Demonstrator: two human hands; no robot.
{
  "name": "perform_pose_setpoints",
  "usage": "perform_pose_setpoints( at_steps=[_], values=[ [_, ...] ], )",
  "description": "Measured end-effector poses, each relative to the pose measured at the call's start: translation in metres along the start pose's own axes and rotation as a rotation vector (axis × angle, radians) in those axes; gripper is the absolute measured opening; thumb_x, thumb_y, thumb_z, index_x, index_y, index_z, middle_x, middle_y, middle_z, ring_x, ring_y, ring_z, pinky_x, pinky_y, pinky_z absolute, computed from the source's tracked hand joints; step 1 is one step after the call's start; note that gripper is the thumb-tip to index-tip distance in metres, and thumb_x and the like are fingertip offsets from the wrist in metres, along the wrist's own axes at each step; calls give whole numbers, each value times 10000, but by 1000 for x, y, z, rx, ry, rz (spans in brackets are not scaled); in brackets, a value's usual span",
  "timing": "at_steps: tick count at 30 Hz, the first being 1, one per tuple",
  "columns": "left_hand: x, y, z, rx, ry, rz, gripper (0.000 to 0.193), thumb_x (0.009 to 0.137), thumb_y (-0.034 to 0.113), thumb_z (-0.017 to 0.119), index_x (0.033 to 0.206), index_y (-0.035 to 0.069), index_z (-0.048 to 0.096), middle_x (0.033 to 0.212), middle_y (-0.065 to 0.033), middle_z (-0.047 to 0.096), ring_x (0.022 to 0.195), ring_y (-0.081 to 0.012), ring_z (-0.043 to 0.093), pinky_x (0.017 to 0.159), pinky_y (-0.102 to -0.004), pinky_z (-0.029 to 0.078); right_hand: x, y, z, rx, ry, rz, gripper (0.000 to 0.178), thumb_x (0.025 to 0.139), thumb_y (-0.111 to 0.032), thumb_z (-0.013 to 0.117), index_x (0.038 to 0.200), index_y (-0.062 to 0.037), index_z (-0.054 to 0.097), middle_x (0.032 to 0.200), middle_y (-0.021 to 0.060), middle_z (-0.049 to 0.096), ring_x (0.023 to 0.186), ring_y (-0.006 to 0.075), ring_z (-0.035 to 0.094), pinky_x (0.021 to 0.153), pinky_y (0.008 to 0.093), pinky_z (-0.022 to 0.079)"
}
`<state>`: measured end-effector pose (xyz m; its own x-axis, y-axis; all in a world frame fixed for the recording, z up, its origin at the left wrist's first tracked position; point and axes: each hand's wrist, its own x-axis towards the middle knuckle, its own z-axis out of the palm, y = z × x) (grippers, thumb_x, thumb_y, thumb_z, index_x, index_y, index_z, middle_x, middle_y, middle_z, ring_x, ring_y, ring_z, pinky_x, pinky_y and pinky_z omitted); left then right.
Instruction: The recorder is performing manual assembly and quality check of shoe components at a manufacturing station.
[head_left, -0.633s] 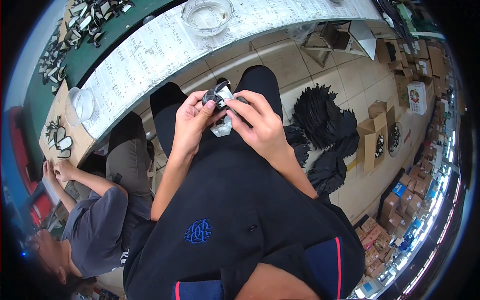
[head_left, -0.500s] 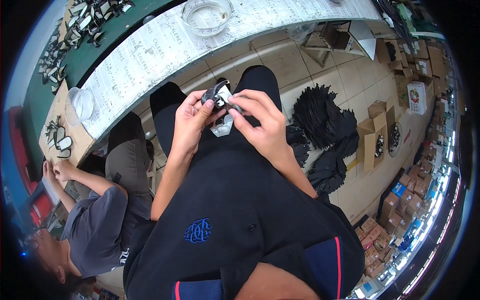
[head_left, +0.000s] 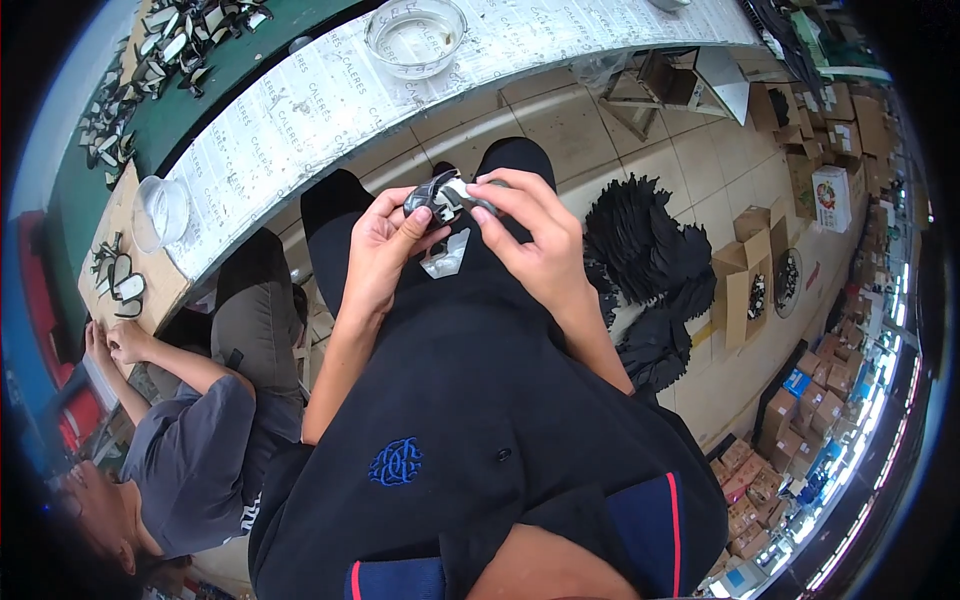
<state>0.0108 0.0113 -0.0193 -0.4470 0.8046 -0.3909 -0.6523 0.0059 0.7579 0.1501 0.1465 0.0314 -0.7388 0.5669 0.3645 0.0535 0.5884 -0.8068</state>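
Observation:
Above my lap, my left hand (head_left: 385, 232) is closed round a small glossy black curved piece (head_left: 421, 197) that shows a white inner face. Thumb and fingers grip it from the left. My right hand (head_left: 535, 225) is closed at its right side, fingertips pinching the edge of its white part (head_left: 455, 192). A dark greyish edge shows under those fingertips, too small to make out. Just below both hands, a whitish translucent scrap (head_left: 447, 256) lies against my dark clothing.
A paper-covered bench (head_left: 300, 110) curves ahead, bearing a round glass dish (head_left: 415, 38) and a clear plastic cup (head_left: 160, 214). Black-and-white pieces (head_left: 185, 45) heap on the green table. At left sits a co-worker (head_left: 195, 440). Black cut pieces (head_left: 645, 240) and an open carton (head_left: 742, 270) occupy the floor.
My right hand has shifted slightly right, its fingers farther along the piece's right edge. More of the white part shows between my hands. My left hand has stayed nearly still.

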Motion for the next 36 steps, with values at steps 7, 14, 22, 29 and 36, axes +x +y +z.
perform_pose_setpoints(
  at_steps=[7, 14, 22, 29, 36],
  values=[
    [-1, 2, 4, 22, 2, 16, 277, 979, 125, 633, 1190, -29, 541, 1108, -105, 677, 1014, -154, 666, 902, -320, 588, 0, 0, 7, -43, -66, -31, 286, 816, 27, 729, 1096, -23, 698, 1089, 133, 643, 925, 267, 669, 768, 335, 554],
    [-1, 3, 1, 55, 1, 3, 273, 978, 123, 636, 1185, -32, 546, 1101, -107, 678, 1002, -154, 671, 890, -319, 592, 0, 7, 5, -242, 33, -27, 299, 810, 30, 731, 1100, -34, 699, 1093, 128, 635, 896, 259, 665, 727, 323, 550],
    [-1, 6, -5, -148, -37, -63, 315, 1035, 196, 533, 1233, -49, 523, 1178, -181, 652, 1121, -302, 663, 908, -350, 599, -1, -4, -4, 49, 115, 156, 271, 841, 32, 719, 1106, -20, 712, 1086, 100, 644, 824, 145, 673, 697, 263, 592],
    [0, 7, -2, -190, -52, -54, 317, 1046, 196, 503, 1243, -53, 512, 1219, -181, 633, 1120, -293, 662, 940, -361, 587, -2, -14, 5, 129, 50, 171, 244, 854, 25, 720, 1096, -6, 705, 1099, 98, 633, 837, 134, 668, 714, 256, 608],
    [1, 5, -2, -192, -66, -49, 307, 1046, 170, 498, 1259, -51, 493, 1225, -186, 628, 1088, -270, 675, 961, -382, 576, -6, -10, 16, 116, 14, 133, 265, 850, 20, 724, 1113, -3, 692, 1100, 104, 624, 856, 150, 671, 709, 276, 621]
  ],
)
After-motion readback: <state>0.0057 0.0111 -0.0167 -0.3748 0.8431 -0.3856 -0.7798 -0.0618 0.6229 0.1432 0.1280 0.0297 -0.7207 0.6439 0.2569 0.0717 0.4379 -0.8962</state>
